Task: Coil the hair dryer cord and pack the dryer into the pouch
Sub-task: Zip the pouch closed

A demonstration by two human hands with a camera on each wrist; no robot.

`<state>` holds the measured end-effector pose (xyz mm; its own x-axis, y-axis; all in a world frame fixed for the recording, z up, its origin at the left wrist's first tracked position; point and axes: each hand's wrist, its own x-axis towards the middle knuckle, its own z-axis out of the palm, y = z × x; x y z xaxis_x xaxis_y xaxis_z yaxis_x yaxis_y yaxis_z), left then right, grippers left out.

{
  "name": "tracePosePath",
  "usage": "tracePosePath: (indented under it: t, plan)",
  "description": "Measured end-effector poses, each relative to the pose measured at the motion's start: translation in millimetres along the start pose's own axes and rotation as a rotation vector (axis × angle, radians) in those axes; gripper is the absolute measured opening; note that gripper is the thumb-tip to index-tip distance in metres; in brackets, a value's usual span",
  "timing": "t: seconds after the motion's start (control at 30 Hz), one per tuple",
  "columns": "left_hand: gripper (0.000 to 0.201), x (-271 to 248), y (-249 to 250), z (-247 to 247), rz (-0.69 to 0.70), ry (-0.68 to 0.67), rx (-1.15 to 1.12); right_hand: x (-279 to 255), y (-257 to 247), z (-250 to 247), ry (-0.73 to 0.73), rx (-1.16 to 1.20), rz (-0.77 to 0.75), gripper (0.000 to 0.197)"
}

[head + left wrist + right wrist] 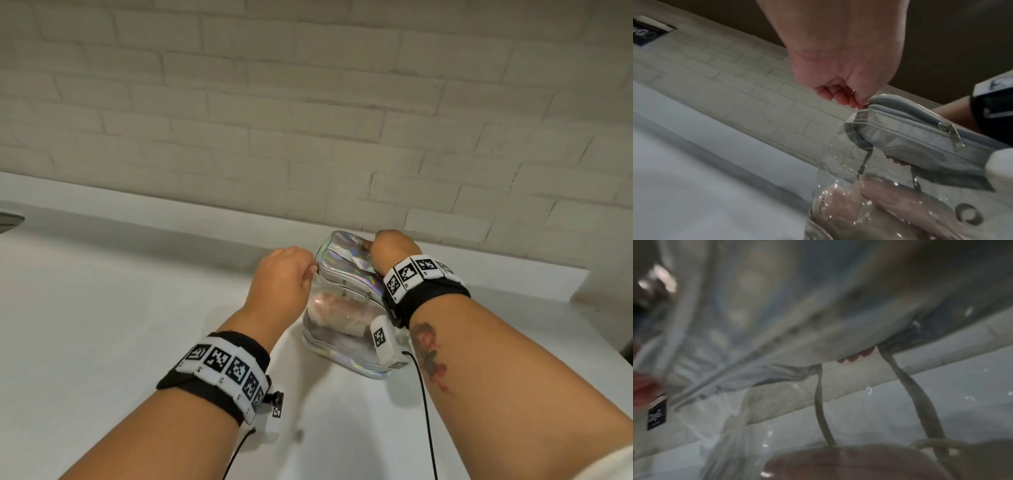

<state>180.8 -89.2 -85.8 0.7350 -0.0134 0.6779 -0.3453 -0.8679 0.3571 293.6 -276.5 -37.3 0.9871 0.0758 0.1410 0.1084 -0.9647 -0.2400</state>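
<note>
The fingers (840, 97) of the left hand (281, 277) are curled tight and pinch something small at the near-left corner of the pouch's zipper track, in the middle of the left wrist view. This is most likely a zipper pull, though the pull itself is hidden between the fingertips. I judge the pinch is there to run the zip shut along the top edge.

Lower in the head view, nearest the camera, the clear pouch (342, 346) stands on the white countertop (102, 325). Through its transparent wall the pink hair dryer (334, 313) shows, already lying inside. The cord (864, 162) shows as grey strands inside the pouch in the left wrist view, so the packing looks done and closing is what remains.

A second, free zipper pull (951, 135) hangs from the track right of center in that view.

Farther back, the right hand (394, 250) wraps over the holographic top flap (349, 263) at the upper right of the pouch. Its fingertips (856, 356) curl under the flap's far edge, gripping it. That hold probably steadies the lid and keeps the track taut against the left hand's pull.

Beyond both hands, the white brick wall (308, 102) fills the upper frame.
</note>
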Motion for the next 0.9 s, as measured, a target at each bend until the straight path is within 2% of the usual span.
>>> tracePosePath:
  t: [0.13, 0.2, 0.3, 0.4, 0.57, 0.7, 0.83, 0.9]
  plan:
    - [0.008, -8.2, 14.6, -10.0, 0.224, -0.057, 0.118, 1.1, 1.6, 5.9, 0.027, -0.017, -0.013, 0.022]
    - [0.012, -15.2, 21.8, -11.6, 0.29, -0.07, 0.171, 1.4, 0.2, 7.4, 0.014, -0.016, 0.002, 0.023]
    - [0.018, -20.4, 38.4, -12.3, 0.312, -0.071, 0.204, 2.5, -3.1, 8.6, 0.015, -0.007, 0.021, 0.021]
    - [0.023, -17.9, 66.5, -7.6, 0.34, -0.152, 0.243, 0.7, -4.0, 10.3, 0.027, -0.009, 0.012, 0.017]
    - [0.024, -7.6, 85.5, 5.6, 0.286, -0.257, 0.254, 0.7, -0.3, 10.5, 0.033, 0.024, 0.002, 0.028]
    - [0.025, -0.6, 89.9, 10.4, 0.307, -0.416, 0.262, 2.2, 1.7, 13.3, 0.021, 0.018, -0.045, 0.034]
    - [0.011, 8.9, 91.1, -9.7, 0.338, -0.428, 0.2, 0.0, 4.0, 13.7, 0.036, 0.027, -0.073, 0.033]
    - [0.019, 10.3, 92.5, -24.2, 0.315, -0.451, 0.24, -6.1, 2.5, 9.8, 0.041, 0.033, -0.076, 0.033]
